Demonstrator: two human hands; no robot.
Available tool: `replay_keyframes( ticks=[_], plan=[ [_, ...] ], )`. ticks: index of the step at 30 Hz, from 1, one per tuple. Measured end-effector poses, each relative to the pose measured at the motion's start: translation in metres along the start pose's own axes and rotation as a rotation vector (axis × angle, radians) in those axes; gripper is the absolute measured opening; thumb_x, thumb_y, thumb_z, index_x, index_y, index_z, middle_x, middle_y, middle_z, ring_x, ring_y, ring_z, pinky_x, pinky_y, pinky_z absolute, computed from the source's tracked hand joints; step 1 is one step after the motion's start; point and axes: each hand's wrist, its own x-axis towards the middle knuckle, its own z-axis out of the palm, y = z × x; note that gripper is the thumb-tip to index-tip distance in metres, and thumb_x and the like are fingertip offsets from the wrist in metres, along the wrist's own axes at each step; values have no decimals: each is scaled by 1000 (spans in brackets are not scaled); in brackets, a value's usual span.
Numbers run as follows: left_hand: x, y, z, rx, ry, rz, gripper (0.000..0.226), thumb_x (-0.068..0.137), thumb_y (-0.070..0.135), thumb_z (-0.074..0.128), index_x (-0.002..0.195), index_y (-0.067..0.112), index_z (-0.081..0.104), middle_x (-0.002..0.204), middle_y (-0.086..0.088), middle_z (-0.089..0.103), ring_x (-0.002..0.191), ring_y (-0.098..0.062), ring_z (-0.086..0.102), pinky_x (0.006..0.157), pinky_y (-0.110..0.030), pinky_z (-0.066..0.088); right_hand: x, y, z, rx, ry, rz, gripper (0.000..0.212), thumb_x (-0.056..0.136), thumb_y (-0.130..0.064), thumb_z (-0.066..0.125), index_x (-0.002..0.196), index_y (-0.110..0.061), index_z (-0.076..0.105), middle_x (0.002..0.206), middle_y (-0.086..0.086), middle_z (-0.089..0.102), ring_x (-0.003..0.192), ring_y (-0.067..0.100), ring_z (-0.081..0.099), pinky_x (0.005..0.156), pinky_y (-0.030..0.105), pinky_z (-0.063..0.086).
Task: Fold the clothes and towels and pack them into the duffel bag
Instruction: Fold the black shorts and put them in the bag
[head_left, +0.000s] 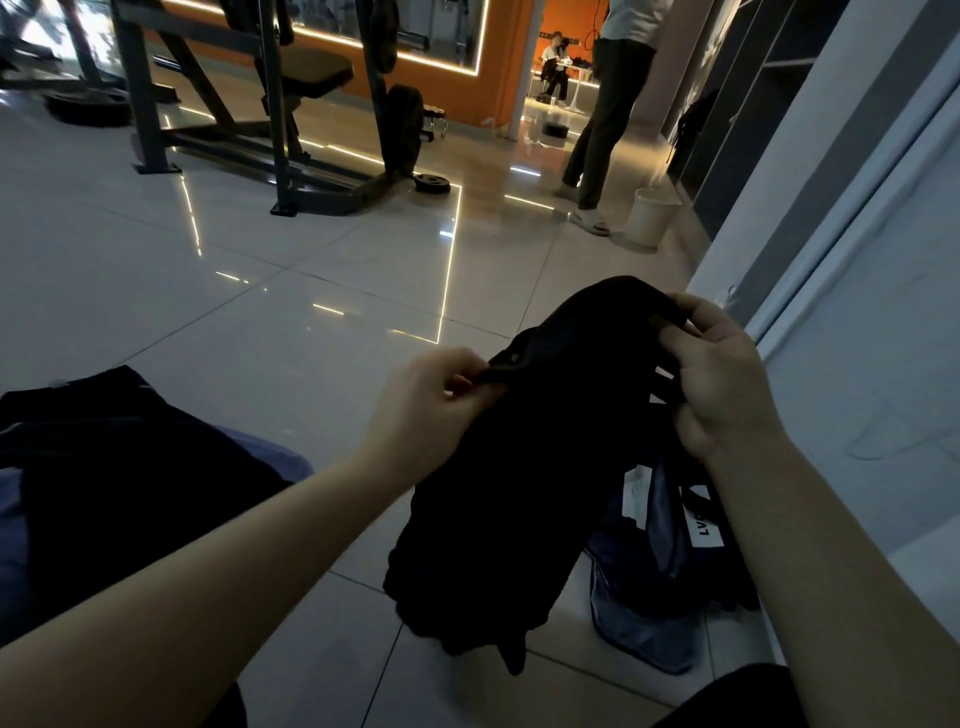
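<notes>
The tiled floor (260, 291) is glossy and reflects strips of light. A weight bench (291, 78) on a dark frame stands at the far left, with a weight plate (432, 183) lying flat at its foot. A person in dark trousers (602, 119) stands well back, just beside a pale bucket (649, 215).

A pile of dark clothes (119, 467) lies at lower left. A blue duffel bag (644, 587) sits on the floor at lower right, partly hidden; whether it is open cannot be judged in this light. A white label (707, 530) shows near its top.

A black garment (509, 467) is held up between both hands, above the floor and just left of the bag, its lower end hanging loose. The left hand (426, 410) pinches one upper edge between thumb and fingers. The right hand (722, 374) grips the opposite upper edge, fingers curled round the cloth.
</notes>
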Motion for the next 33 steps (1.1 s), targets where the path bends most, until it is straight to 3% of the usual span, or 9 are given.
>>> replay_keyframes(
  ticks=[3, 6, 10, 14, 18, 20, 24, 27, 33],
  plan=[
    [11, 1, -18, -216, 86, -36, 17, 85, 19, 68, 72, 29, 65, 59, 11, 63, 57, -3, 58, 57, -21, 47, 8, 9, -5, -213, 33, -32, 21, 92, -1, 55, 91, -21, 62, 85, -1, 65, 77, 16, 62, 68, 27, 53],
    [18, 0, -36, -251, 107, -41, 21, 93, 14, 59, 77, 27, 63, 60, 3, 63, 56, -15, 57, 54, -29, 45, 12, 19, -6, -558, -89, -87, 24, 90, -6, 58, 89, -30, 60, 92, 0, 66, 88, 21, 62, 80, 35, 51],
    [19, -4, -35, -164, 97, -141, 16, 99, 22, 48, 84, 27, 50, 59, 3, 56, 49, -14, 47, 48, -30, 37, 11, 24, 2, -784, -250, -111, 25, 90, -13, 60, 84, -37, 58, 90, -4, 65, 81, 18, 60, 73, 30, 48],
    [11, 2, -26, -221, -11, -158, 12, 94, 26, 54, 83, 29, 49, 77, -1, 58, 63, -16, 52, 60, -33, 42, 4, 28, 16, -649, -353, 7, 21, 91, -8, 59, 93, -29, 61, 93, 5, 67, 76, 15, 62, 63, 22, 47],
    [-1, 5, -17, 145, -169, 146, 19, 81, 26, 69, 86, 26, 51, 83, 14, 52, 76, -4, 51, 69, -25, 41, -4, 39, 34, -438, -448, 185, 20, 92, -3, 57, 103, -19, 62, 97, 10, 66, 76, 16, 66, 64, 24, 53],
    [-5, 9, -16, 184, -208, 159, 26, 81, 27, 72, 97, 25, 51, 87, 17, 51, 80, -3, 50, 72, -23, 43, -5, 43, 40, -387, -460, 233, 19, 92, -4, 57, 105, -17, 62, 96, 9, 66, 76, 17, 66, 65, 26, 53],
    [6, 16, -33, 14, -249, 9, 35, 73, 21, 48, 105, 35, 46, 91, 0, 62, 85, -27, 58, 79, -46, 50, -1, 47, 39, -393, -489, 250, 20, 91, -3, 58, 104, -18, 63, 97, 9, 67, 77, 15, 66, 68, 25, 54],
    [13, 10, -47, -5, -221, 47, 48, 70, 8, 37, 102, 42, 46, 88, -16, 66, 81, -39, 59, 76, -57, 49, 1, 47, 36, -382, -523, 245, 23, 91, -1, 57, 104, -19, 62, 98, 8, 66, 81, 16, 65, 74, 24, 53],
    [19, -2, -56, 57, -37, 186, 54, 84, -8, 51, 112, 37, 60, 92, -1, 73, 88, -18, 70, 80, -42, 57, 1, 49, 34, -428, -630, 178, 26, 92, -5, 57, 117, -10, 60, 108, 12, 66, 96, 25, 65, 84, 31, 52]
  ],
)
